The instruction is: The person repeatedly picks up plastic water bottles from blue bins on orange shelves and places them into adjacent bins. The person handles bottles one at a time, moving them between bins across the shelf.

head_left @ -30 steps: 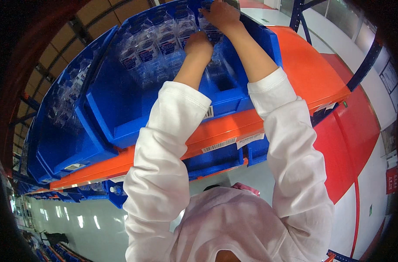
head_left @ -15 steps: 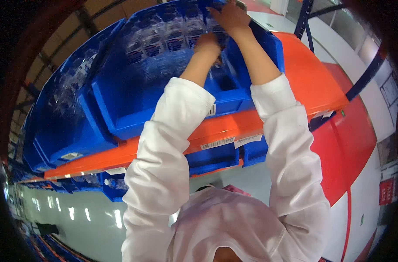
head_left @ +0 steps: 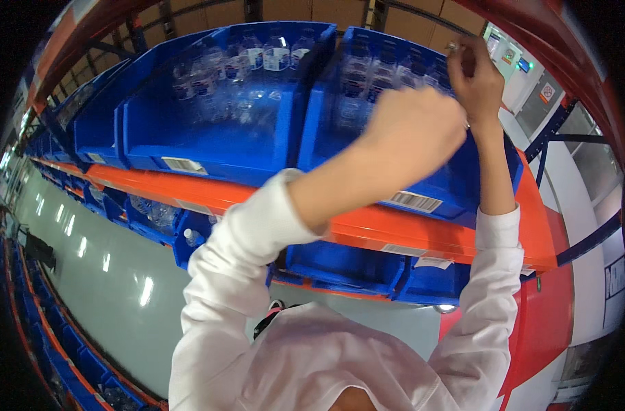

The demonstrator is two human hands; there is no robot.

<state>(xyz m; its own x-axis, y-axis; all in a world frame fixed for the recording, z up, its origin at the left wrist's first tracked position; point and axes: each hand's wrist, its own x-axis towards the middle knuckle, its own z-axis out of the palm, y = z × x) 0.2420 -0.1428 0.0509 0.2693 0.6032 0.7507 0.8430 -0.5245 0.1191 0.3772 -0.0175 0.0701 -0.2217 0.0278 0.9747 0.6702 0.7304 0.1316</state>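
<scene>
Over the right-hand blue bin (head_left: pixel 312 130), my left hand (head_left: pixel 418 130) is closed like a fist and smeared by motion. Its fingertips are turned away, so anything inside them is hidden. My right hand (head_left: pixel 480 82) is raised at that bin's far right side, its fingers curled inward. A small shiny spot shows by its fingertips, too small to name. Clear plastic bottles (head_left: pixel 357 82) with labels stand in rows in this bin, partly behind my left hand. More clear labelled bottles (head_left: pixel 209 79) fill the back of the neighbouring blue bin (head_left: pixel 196 144).
The bins rest on an orange shelf beam (head_left: pixel 367 236) bearing barcode labels. Lower blue bins (head_left: pixel 346 267) sit beneath, one with a clear bottle (head_left: pixel 193 238). A dark blue rack post (head_left: pixel 593 240) rises at right. Cardboard boxes (head_left: pixel 340 10) stand behind.
The view has swung left, bringing the neighbouring bin further in. Both hands have come up from among the bottles, with the left hand now nearer and above the bin.
</scene>
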